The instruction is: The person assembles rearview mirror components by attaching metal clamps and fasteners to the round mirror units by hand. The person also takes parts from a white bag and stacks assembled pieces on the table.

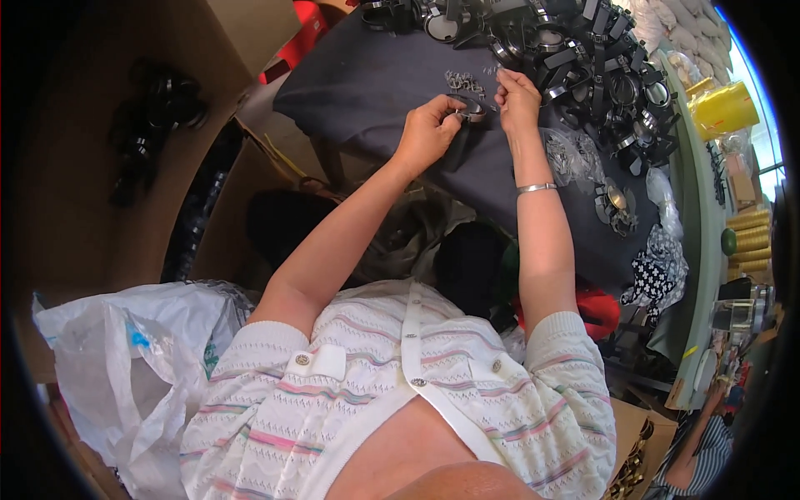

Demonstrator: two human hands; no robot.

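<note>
Over the dark cloth-covered table [350, 79], my left hand [429, 133] pinches a wristwatch [472, 108] with a round metal case and a black strap that hangs down. To its right, my right hand [518, 98] is raised with thumb and fingers pressed together. Anything between those fingertips is too small to make out. A cluster of small metal pieces [463, 82] lies just beyond the watch. Behind and right of my hands, many similar watches [575, 71] with black straps are heaped. A clear bag of small metal parts [573, 157] sits beside my right wrist.
Loose metal parts [615, 202] lie near the table's right edge. A large cardboard box [75, 242] with dark items stands left, a white plastic bag [117, 367] below it. Another open box [654, 433] is at lower right, near another person's striped sleeve [707, 454].
</note>
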